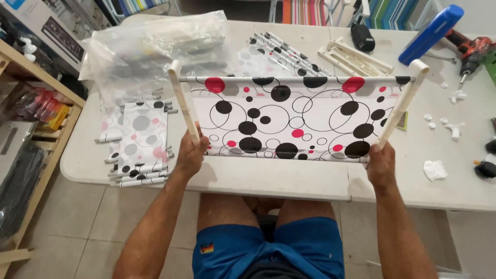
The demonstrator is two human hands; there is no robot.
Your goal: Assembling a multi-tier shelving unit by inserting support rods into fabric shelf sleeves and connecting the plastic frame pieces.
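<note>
While seated at the white desk (pixel 289 181), both hands grip a shelf panel. Left hand (pixel 190 155) is closed around the left cream side bar (pixel 183 101); right hand (pixel 381 165) is closed around the right cream side bar (pixel 403 103). Dotted fabric panel (pixel 294 119) is stretched between the bars, held tilted just above the desk edge. Left: stack of fabric panels (pixel 138 144). Farther: plastic bag (pixel 155 46), blue drill (pixel 444 31).

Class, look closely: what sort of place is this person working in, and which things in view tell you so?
Probably a home workspace used for assembling flat-pack furniture. A white folding table holds a cordless drill, loose plastic connectors and a stack of fabric shelf panels, over a tiled floor.
</note>
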